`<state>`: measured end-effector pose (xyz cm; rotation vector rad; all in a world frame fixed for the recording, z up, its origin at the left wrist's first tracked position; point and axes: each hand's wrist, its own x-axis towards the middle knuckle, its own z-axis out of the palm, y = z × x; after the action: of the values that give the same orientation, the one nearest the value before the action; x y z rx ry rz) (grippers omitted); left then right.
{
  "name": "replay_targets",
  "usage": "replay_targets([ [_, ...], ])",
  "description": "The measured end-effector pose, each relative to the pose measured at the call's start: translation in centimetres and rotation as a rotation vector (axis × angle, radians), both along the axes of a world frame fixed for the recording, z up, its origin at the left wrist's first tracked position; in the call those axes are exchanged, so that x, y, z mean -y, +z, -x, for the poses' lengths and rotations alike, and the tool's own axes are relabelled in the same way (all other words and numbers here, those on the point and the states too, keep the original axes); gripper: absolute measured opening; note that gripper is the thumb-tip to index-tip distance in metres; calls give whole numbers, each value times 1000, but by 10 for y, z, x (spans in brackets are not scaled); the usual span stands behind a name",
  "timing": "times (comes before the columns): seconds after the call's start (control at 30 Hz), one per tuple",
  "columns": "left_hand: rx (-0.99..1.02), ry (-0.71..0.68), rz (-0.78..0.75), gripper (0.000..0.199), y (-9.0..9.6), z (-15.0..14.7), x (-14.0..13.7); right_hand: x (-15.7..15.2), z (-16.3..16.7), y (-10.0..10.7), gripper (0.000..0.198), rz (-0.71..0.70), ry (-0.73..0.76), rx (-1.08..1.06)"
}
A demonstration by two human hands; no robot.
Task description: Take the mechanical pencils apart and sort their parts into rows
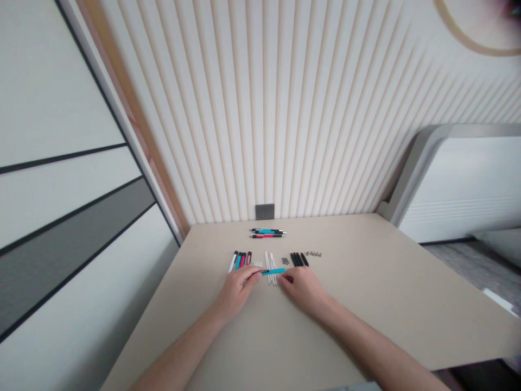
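My left hand is closed on a blue pen barrel with a dark end, held level with its blue end pointing right. Beside that end is my right hand, its fingers curled together; whatever they pinch is hidden or too small to name. Under the barrel lie several thin white pen refills. Left of them are small white pieces and a row of white, blue and red pen barrels. Small grey parts, perhaps springs, lie near several black tubes by my right hand.
Pens that look whole lie at the back of the beige table. Small metal pieces sit right of the black tubes. A dark wall socket is behind, a white cabinet at left and a bed at right.
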<state>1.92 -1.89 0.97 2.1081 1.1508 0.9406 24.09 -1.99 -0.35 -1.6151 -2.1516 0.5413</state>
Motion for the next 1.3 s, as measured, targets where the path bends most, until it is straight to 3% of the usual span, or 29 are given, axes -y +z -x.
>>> replay_targets([
  [0.23,-98,-117,40,29,-5,0,-1,1,1,2,20,-1,25,113],
  [0.37,-129,-158,63,29,-6,-1,-1,1,3,-1,26,-10,11,124],
  [0.87,-155,-180,102,28,-3,-4,1,3,4,4,22,-43,112,58],
  [1.3,-198,-184,82,31,-8,-4,1,-7,-13,-3,31,-194,-32,-4],
])
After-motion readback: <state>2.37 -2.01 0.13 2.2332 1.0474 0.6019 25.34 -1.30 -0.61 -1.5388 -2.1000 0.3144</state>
